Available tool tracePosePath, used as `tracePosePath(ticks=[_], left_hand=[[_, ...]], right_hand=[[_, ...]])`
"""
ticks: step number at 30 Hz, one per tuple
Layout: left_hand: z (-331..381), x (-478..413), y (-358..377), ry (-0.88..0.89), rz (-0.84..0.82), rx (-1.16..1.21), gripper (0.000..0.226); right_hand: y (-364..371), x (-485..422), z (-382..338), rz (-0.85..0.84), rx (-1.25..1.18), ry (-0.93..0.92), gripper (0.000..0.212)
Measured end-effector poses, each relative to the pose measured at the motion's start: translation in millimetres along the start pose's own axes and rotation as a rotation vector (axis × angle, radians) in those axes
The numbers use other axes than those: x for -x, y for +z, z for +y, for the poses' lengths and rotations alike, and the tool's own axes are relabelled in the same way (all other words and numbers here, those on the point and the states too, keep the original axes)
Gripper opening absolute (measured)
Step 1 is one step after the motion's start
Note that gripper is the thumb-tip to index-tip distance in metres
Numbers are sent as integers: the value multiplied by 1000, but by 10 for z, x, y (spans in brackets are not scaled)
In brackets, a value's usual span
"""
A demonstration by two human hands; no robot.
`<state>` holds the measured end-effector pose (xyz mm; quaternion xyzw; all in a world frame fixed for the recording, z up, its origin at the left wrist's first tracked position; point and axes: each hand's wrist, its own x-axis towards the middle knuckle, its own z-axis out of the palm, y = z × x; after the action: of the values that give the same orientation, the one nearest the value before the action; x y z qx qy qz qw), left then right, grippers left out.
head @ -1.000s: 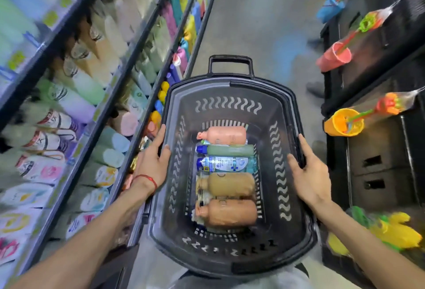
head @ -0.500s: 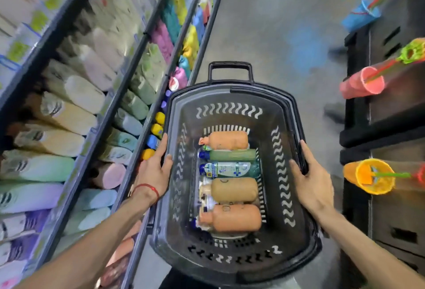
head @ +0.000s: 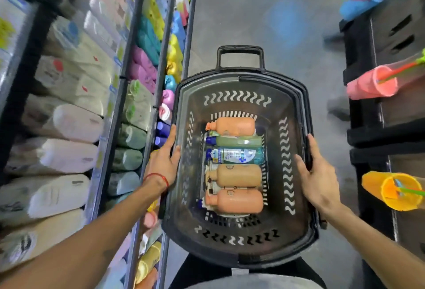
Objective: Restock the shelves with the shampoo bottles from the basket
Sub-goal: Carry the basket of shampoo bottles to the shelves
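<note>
Holding black basket point(head: 239, 86) by both side rims: left hand point(head: 164, 153), right hand point(head: 318, 173), each grip closed on rim. Shampoo bottles point(head: 234, 173) flat inside between hands, long axes crosswise, caps toward left hand. Shelves point(head: 108, 113) on left.

Both hands gripping basket point(head: 239, 86), bottles point(head: 234, 174) inside

2 bare forearms without sleeves enter from 7 and 5 o'clock. The left hand point(head: 163, 158) has a thin red string bracelet point(head: 157, 178) at its wrist; the right hand point(head: 318, 173) wears nothing.
</note>
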<state>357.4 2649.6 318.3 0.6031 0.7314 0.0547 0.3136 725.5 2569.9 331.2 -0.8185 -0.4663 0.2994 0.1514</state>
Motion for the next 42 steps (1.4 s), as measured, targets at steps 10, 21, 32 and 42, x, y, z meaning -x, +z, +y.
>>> tracePosePath(ticks=[10, 21, 32, 42], left_hand=[[36, -1461, 116, -109, -77, -79, 66], [-685, -2929, 1019, -151, -172, -62, 72], [-1317, -3567, 1734, -164, -179, -63, 78], [-1329, -3620, 1855, -127, -174, -36, 81]], right_hand=[[631, -1424, -366, -119, 92, 30, 71], [2051, -2599, -133, -194, 121, 92, 76], [2989, -3037, 183, -239, 117, 104, 83], [3102, -3179, 175, -224, 64, 142, 82]])
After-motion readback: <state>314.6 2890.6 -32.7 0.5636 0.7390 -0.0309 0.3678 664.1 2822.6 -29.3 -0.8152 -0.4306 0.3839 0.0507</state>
